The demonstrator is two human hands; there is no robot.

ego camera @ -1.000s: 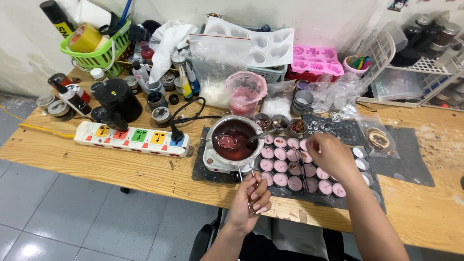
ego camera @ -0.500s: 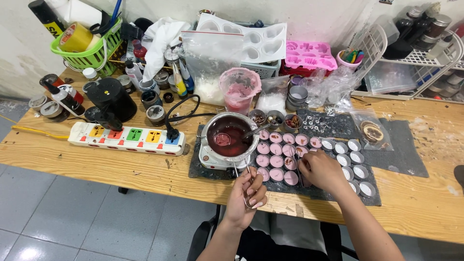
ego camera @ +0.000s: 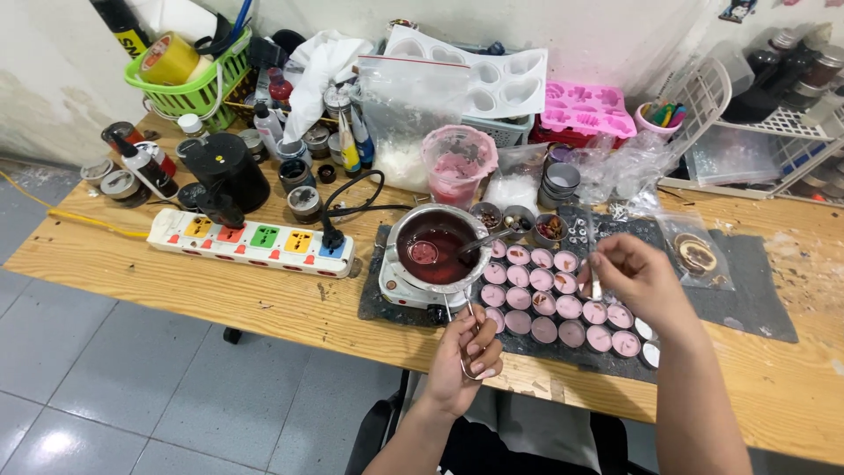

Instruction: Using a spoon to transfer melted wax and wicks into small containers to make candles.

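We see the left hand (ego camera: pixel 466 361) closed on the wire handle (ego camera: pixel 463 339) of the metal pot (ego camera: pixel 432 251), which sits on a small hotplate (ego camera: pixel 396 288) holding dark red liquid. The right hand (ego camera: pixel 635 274) pinches a thin white wick (ego camera: pixel 595 283) above the pink-filled cups (ego camera: pixel 538 303) on the dark mat (ego camera: pixel 747 290).

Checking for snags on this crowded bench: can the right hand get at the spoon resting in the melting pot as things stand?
Probably yes. The right hand hovers over the pink-filled cups, just beside the melting pot. The spoon handle sticks out over the rim towards it, with nothing above or between. Its fingers already pinch something small, though.
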